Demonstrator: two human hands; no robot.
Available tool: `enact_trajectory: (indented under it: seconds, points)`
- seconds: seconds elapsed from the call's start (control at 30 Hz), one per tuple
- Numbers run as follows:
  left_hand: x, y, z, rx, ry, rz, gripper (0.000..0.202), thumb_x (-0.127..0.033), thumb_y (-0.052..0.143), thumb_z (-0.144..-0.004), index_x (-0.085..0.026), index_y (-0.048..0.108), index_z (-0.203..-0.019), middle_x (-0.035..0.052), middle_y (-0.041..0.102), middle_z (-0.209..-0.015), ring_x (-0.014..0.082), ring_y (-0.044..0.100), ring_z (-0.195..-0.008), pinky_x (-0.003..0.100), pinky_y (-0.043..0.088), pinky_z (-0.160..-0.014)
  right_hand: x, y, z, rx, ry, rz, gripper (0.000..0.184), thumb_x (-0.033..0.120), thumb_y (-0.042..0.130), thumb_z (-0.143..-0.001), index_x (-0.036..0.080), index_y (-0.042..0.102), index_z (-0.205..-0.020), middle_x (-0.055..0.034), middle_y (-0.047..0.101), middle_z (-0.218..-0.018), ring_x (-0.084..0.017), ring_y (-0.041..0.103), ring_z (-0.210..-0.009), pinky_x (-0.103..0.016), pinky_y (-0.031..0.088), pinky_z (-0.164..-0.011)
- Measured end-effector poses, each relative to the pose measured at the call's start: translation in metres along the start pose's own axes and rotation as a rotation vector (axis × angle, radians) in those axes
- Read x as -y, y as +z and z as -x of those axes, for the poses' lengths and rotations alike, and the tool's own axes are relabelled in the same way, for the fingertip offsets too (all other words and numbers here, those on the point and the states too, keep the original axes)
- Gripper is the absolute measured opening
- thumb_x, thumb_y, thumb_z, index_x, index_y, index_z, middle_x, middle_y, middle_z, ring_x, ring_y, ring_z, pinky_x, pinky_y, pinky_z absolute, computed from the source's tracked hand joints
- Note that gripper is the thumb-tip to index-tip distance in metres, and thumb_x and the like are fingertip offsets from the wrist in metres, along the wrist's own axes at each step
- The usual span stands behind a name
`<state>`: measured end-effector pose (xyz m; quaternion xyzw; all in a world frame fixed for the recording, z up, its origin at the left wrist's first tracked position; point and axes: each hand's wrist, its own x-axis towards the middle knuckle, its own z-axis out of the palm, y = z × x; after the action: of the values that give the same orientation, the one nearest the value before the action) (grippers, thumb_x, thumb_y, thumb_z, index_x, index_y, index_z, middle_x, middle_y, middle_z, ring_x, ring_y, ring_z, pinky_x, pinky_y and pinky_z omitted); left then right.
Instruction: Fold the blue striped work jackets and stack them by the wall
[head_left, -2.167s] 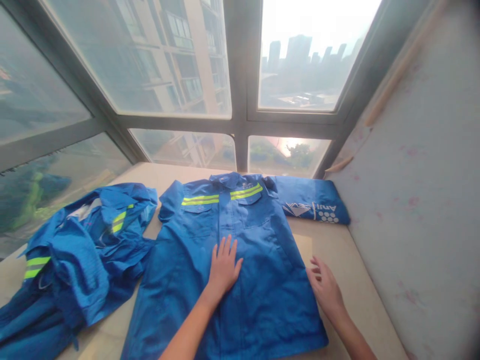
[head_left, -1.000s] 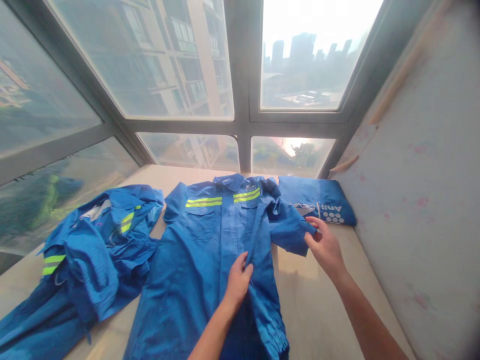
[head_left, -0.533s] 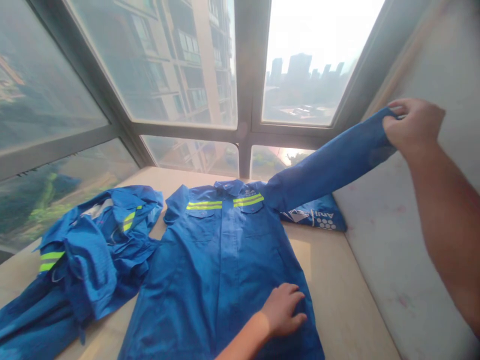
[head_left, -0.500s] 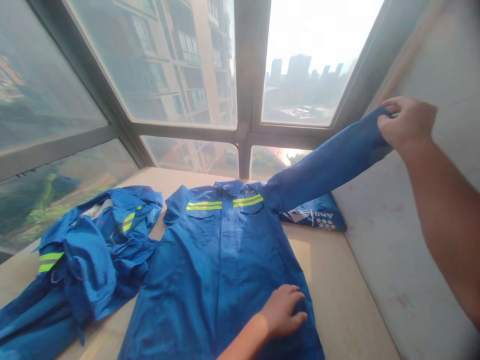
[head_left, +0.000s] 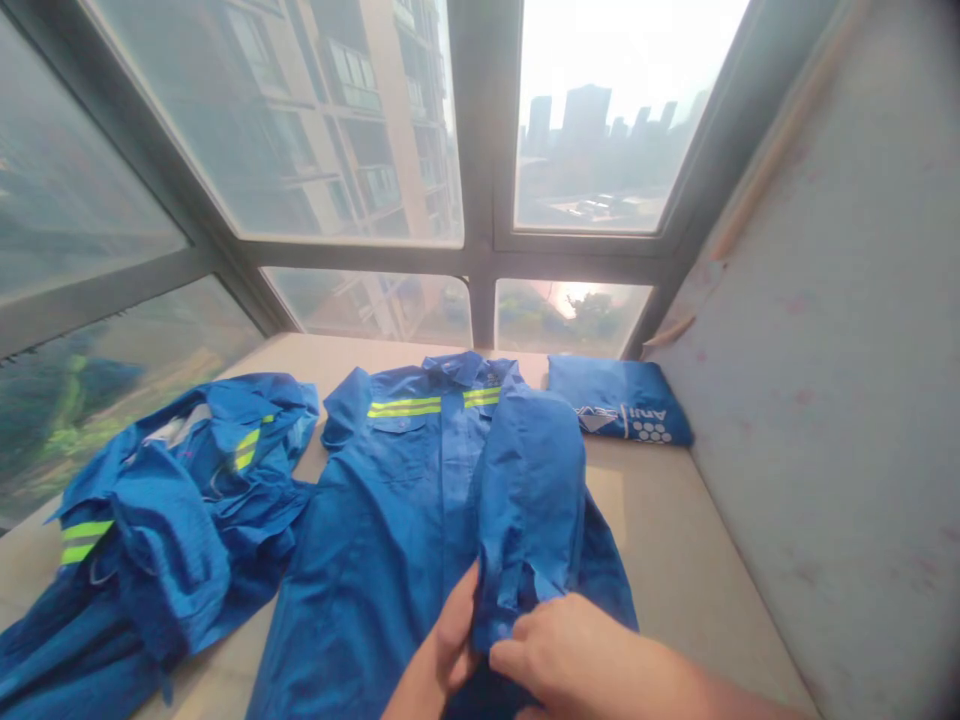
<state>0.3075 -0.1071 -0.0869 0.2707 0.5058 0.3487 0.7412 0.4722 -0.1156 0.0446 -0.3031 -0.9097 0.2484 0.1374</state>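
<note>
Now that the sleeve (head_left: 529, 500), raised a moment ago, has been laid across the shirt (head_left: 375, 540) on the sill (head_left: 675, 540) below the window (head_left: 480, 130), it is gripped by the left hand (head_left: 450, 650) and the right hand (head_left: 570, 660).

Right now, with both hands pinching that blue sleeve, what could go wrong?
First, the sleeve looks bunched and puffy where the left hand and right hand grip its cuff, so it may crease instead of lying flat on the work jacket. Second, the jacket's far side lies right beside the crumpled pile of blue clothes, so a hard tug could drag them together.
</note>
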Motion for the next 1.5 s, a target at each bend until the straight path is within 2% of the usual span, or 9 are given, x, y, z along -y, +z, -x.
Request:
enact_trajectory:
  seconds: [0.1, 0.23, 0.4, 0.57, 0.8, 1.07, 1.23, 1.4, 1.5]
  points:
    - [0.008, -0.004, 0.016, 0.116, -0.118, 0.173, 0.053, -0.057, 0.062, -0.085, -0.015, 0.07, -0.116, 0.0109, 0.077, -0.102, 0.031, 0.068, -0.11, 0.046, 0.052, -0.099, -0.031, 0.033, 0.027, -0.013, 0.24, -0.151, 0.017, 0.029, 0.062, -0.085, 0.031, 0.074, -0.097, 0.0021, 0.074, -0.082, -0.018, 0.069, -0.074, -0.024, 0.048, -0.068]
    - [0.012, -0.005, 0.019, 0.15, -0.197, 0.319, 0.059, -0.062, 0.063, -0.083, -0.017, 0.068, -0.12, 0.0123, 0.075, -0.109, 0.0309, 0.066, -0.116, 0.046, 0.052, -0.099, -0.088, 0.054, 0.06, -0.291, 0.668, -0.263, 0.031, 0.035, 0.051, -0.089, 0.023, 0.071, -0.11, -0.0058, 0.074, -0.097, -0.022, 0.069, -0.088, -0.031, 0.051, -0.079]
    - [0.021, 0.005, 0.018, -0.1, -0.159, 0.282, 0.048, -0.024, 0.078, -0.071, -0.016, 0.065, -0.117, 0.009, 0.077, -0.098, 0.0268, 0.074, -0.094, 0.039, 0.057, -0.087, -0.125, 0.103, 0.101, -0.472, 0.92, -0.392, 0.046, 0.041, 0.052, -0.084, 0.018, 0.065, -0.122, -0.0089, 0.072, -0.101, -0.022, 0.069, -0.078, -0.036, 0.055, -0.075]
    - [0.029, 0.029, 0.028, -0.235, -0.256, 0.507, 0.02, -0.021, 0.067, -0.075, -0.015, 0.066, -0.094, 0.0038, 0.074, -0.076, 0.0181, 0.07, -0.063, 0.033, 0.059, -0.075, -0.131, 0.125, 0.111, -0.6, 0.936, -0.542, 0.045, 0.044, 0.055, -0.083, 0.018, 0.066, -0.118, -0.0094, 0.074, -0.098, -0.025, 0.071, -0.085, -0.039, 0.057, -0.079]
    - [0.078, 0.057, 0.026, -0.249, -0.328, 0.322, 0.012, -0.018, 0.066, -0.07, -0.016, 0.064, -0.082, 0.006, 0.074, -0.077, 0.0241, 0.072, -0.085, 0.034, 0.055, -0.086, -0.148, 0.115, 0.102, -0.661, 1.038, -0.862, 0.055, 0.059, 0.05, -0.083, 0.016, 0.066, -0.114, -0.0073, 0.074, -0.09, -0.024, 0.073, -0.079, -0.038, 0.059, -0.072]
    - [0.085, 0.058, 0.022, 0.003, -0.273, 0.249, 0.041, -0.031, 0.076, -0.062, -0.012, 0.067, -0.098, 0.011, 0.074, -0.083, 0.027, 0.07, -0.081, 0.038, 0.054, -0.079, -0.151, 0.115, 0.1, -0.674, 0.962, -0.738, 0.062, 0.049, 0.06, -0.074, 0.014, 0.059, -0.126, -0.0024, 0.067, -0.083, -0.018, 0.064, -0.068, -0.03, 0.053, -0.063]
    - [0.088, 0.055, 0.025, 0.192, -0.31, -0.033, 0.044, -0.054, 0.074, -0.07, -0.016, 0.068, -0.091, 0.0092, 0.07, -0.072, 0.0257, 0.066, -0.068, 0.039, 0.052, -0.07, -0.146, 0.098, 0.105, -0.713, 0.891, -0.647, 0.054, 0.047, 0.056, -0.083, 0.017, 0.062, -0.127, -0.0056, 0.069, -0.094, -0.02, 0.066, -0.077, -0.032, 0.053, -0.073]
    - [0.07, 0.038, 0.037, 0.135, -0.118, -0.71, 0.039, -0.054, 0.067, -0.078, -0.022, 0.059, -0.056, 0.0033, 0.062, -0.056, 0.02, 0.058, -0.058, 0.03, 0.047, -0.066, -0.151, 0.096, 0.119, -0.541, 0.92, -0.348, 0.042, 0.043, 0.053, -0.081, 0.018, 0.071, -0.11, -0.0075, 0.072, -0.089, -0.024, 0.067, -0.078, -0.038, 0.052, -0.078]
    - [0.044, 0.023, 0.032, 0.147, -0.075, -0.886, 0.041, -0.053, 0.055, -0.086, -0.022, 0.061, -0.06, 0.0024, 0.063, -0.055, 0.0192, 0.059, -0.054, 0.028, 0.044, -0.058, -0.162, 0.095, 0.124, -0.493, 0.948, -0.294, 0.042, 0.048, 0.048, -0.086, 0.019, 0.072, -0.105, -0.0079, 0.072, -0.088, -0.023, 0.066, -0.073, -0.037, 0.052, -0.075]
